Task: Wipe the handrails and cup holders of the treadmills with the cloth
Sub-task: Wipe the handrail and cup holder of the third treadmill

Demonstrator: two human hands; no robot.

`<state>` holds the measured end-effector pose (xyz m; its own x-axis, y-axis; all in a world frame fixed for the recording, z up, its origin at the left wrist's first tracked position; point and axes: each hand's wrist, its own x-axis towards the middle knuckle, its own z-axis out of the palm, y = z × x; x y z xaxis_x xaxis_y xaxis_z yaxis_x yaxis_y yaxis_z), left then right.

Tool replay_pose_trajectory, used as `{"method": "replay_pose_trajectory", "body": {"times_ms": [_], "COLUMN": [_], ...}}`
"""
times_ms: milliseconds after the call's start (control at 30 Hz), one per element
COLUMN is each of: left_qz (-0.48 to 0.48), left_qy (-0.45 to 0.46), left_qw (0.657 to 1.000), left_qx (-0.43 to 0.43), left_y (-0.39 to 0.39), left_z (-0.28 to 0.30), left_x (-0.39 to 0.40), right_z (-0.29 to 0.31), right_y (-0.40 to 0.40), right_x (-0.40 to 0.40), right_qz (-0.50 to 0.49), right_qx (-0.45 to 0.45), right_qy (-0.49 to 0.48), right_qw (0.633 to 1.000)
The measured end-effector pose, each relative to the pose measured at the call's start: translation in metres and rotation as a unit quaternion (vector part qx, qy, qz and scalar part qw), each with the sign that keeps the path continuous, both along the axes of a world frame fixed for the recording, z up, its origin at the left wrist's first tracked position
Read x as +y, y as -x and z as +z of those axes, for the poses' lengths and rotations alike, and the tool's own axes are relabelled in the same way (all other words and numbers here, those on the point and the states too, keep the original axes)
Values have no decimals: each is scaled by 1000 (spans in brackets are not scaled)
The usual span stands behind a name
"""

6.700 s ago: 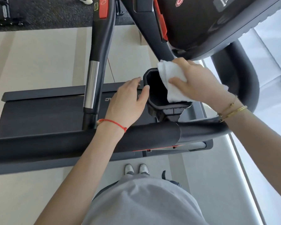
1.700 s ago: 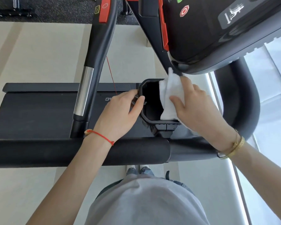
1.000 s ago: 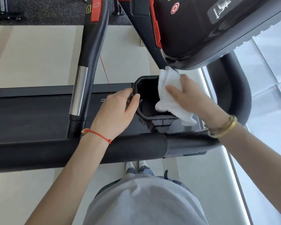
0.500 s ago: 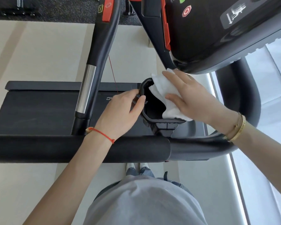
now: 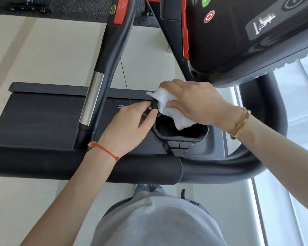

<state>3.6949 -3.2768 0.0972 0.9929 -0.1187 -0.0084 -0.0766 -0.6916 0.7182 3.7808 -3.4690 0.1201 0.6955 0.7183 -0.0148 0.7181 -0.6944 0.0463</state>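
A white cloth (image 5: 169,105) is bunched under the right hand (image 5: 196,102), draped over the far rim of a treadmill's black cup holder (image 5: 180,137) and hanging into it. The left hand (image 5: 128,128) pinches the holder's left rim between thumb and fingers, its wrist above the padded handrail (image 5: 60,166).

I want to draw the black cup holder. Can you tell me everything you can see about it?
The cup holder is a black pocket, plastic by its look, with a thick rim and angled corners, open at the top and dark inside. It sits on a bracket just above the padded handrail, under the treadmill console. The left hand grips its left rim with thumb and fingers. The right hand presses a white cloth over its far-left rim, and a corner hangs inside.
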Motion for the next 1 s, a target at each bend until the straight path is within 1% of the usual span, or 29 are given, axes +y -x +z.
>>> {"method": "replay_pose_trajectory", "body": {"times_ms": [167, 333, 433, 600, 733, 867, 1000], "left_qz": [-3, 0, 3, 2, 1, 1, -1], "left_qy": [1, -7, -5, -4, -3, -3, -6], "left_qw": [1000, 1000, 1000, 1000, 1000, 1000, 1000], "left_qx": [3, 4, 2, 8, 13, 8, -2], "left_y": [0, 0, 0, 1, 1, 1, 0], "left_z": [2, 2, 3, 3, 2, 3, 3], "left_x": [0, -1, -1, 0, 1, 0, -1], "right_z": [4, 2, 0, -1, -5, -5, -3], "right_y": [18, 3, -5, 3, 16, 22, 26], "right_x": [-25, 5, 14, -3, -27, -27, -17], "right_qz": [-50, -1, 6, -39, -115, -142, -179], "right_qx": [32, -23, -15, 20, 123, 150, 159], "right_qy": [-34, 23, 22, -75, -205, -220, -276], "right_qw": [998, 999, 1000, 996, 964, 953, 931]}}
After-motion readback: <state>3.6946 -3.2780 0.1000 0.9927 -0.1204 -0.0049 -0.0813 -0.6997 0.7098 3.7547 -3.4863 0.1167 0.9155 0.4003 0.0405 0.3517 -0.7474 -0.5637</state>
